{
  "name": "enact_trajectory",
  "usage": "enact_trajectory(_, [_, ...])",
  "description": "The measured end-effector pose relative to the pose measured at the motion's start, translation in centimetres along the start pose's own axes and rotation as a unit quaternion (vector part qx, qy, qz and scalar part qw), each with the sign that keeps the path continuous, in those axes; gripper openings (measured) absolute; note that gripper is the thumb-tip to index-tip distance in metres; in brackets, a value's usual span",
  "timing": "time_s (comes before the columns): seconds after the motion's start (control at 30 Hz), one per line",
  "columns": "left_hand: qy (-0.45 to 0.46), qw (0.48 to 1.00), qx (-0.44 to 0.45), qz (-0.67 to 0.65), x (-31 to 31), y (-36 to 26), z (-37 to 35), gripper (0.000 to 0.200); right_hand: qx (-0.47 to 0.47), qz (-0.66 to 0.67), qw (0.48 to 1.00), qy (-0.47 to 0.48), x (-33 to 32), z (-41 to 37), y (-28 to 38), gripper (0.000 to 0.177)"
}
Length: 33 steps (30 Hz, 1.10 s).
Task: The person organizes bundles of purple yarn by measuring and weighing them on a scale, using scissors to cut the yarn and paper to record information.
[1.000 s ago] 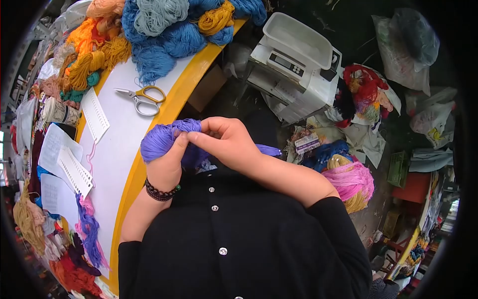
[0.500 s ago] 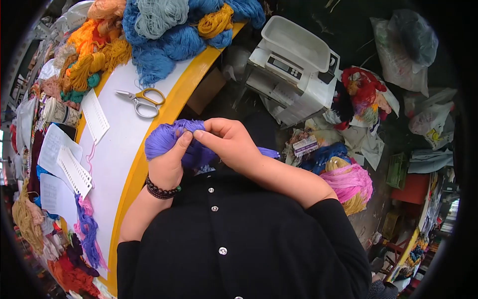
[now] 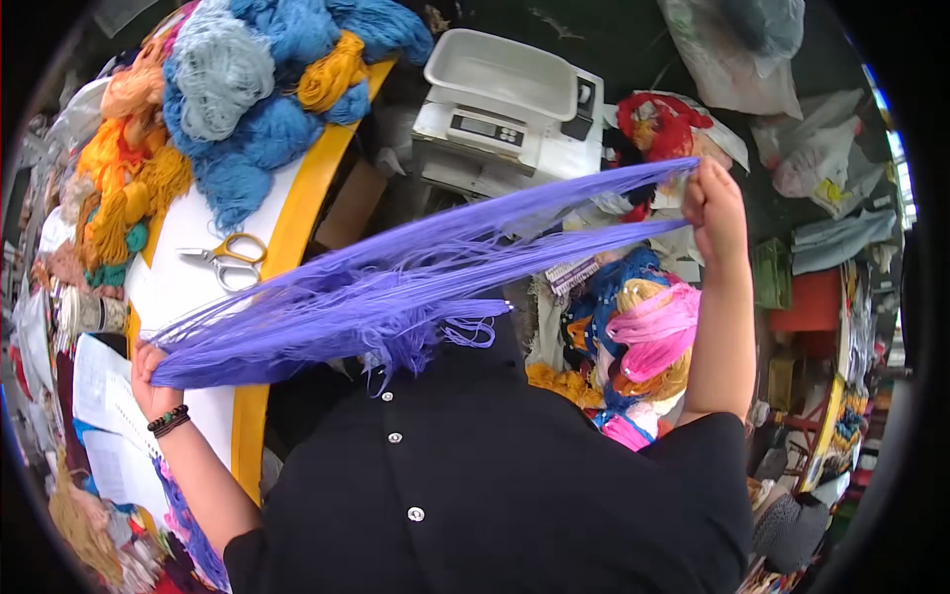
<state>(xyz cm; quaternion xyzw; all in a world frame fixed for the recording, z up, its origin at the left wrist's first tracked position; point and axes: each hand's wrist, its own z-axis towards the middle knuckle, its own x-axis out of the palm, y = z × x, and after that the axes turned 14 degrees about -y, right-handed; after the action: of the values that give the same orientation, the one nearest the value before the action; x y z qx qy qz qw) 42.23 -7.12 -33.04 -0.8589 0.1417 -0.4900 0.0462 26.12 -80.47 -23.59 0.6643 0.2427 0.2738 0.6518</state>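
Observation:
A large purple skein of yarn [image 3: 396, 292] is stretched wide between my two hands, in front of my chest. My left hand [image 3: 150, 381] is closed inside its left end, over the table. At the far right end my right hand [image 3: 714, 203] grips the loop in a fist, raised higher than the left. The skein forms two taut bands, with loose tangled strands hanging near its middle. Under its left part lie scissors [image 3: 237, 259] with one yellow and one grey handle, on the white table [image 3: 287, 238] with a yellow edge.
Blue yarn [image 3: 267, 139] and orange yarn [image 3: 109, 153] are heaped on the table's far end. A scale with a white tray [image 3: 500, 79] stands beyond the skein. Pink yarn [image 3: 658, 332] and other skeins lie at right below it. Printed sheets [image 3: 104, 386] lie at left.
The purple skein was bunched up between both hands close together. Now my hands have moved far apart, left and right, and the skein is pulled out long. The view has shifted somewhat.

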Motion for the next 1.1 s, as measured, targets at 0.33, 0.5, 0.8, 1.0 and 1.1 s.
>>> enact_trajectory(0.33, [-0.233,0.900,0.255,0.267,-13.7,-16.2,12.3,0.025,-0.130,-0.182,0.880,-0.419,-25.6,13.6,0.8,0.029])
enact_trajectory(0.5, [-0.129,0.978,0.160,0.048,-11.3,-14.6,9.8,0.032,-0.201,-0.222,0.886,-0.354,-19.3,11.3,5.0,0.025])
enact_trajectory(0.8, [0.137,0.972,-0.095,0.166,7.0,10.6,-0.9,0.032,-0.252,0.026,0.965,-0.068,3.3,4.9,14.3,0.026])
enact_trajectory(1.0, [0.109,0.951,-0.112,0.268,6.3,18.2,-2.5,0.023,-0.273,0.127,0.944,-0.132,9.5,7.7,21.4,0.019])
enact_trajectory(1.1, [0.059,0.950,-0.139,0.272,5.3,20.8,-2.9,0.020,-0.360,0.186,0.909,-0.095,10.8,14.4,24.3,0.019])
